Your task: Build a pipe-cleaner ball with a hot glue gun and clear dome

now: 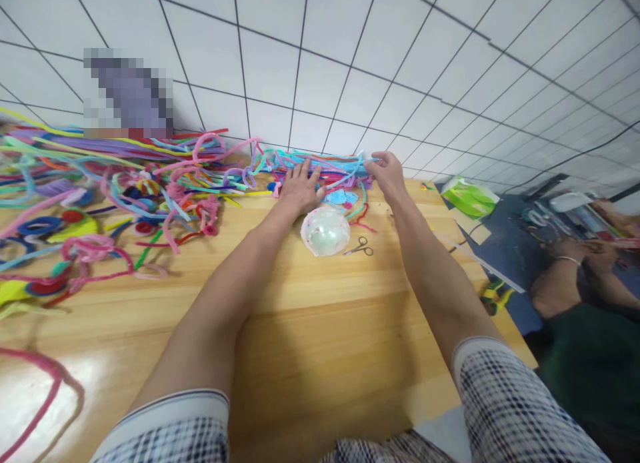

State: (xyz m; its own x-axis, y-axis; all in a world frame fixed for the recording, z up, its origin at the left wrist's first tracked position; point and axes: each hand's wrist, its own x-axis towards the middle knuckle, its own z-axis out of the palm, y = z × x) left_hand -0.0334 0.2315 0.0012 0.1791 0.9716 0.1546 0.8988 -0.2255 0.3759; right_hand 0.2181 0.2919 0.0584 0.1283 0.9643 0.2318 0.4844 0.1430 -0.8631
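Note:
My left hand (300, 188) lies with its fingers spread on a bundle of coloured pipe cleaners (330, 161) by the tiled wall. At the right end of that bundle, my right hand (388, 173) has thumb and fingertips pinched together on the tip of a light blue pipe cleaner (364, 163). Just in front of my left hand sits a round, shiny, translucent bowl (325, 231); what it holds is too blurred to name. A small pair of scissors (361, 247) rests to its right. Behind the bowl is a flat light blue piece (341, 198).
A large tangle of pipe cleaners (150, 183) covers the table's left back. Pink pipe cleaners (45, 369) curve at the near left. On the right edge lies a yellow and black tool (495, 296). A green packet (470, 197) and another person's hands (583, 256) are beyond.

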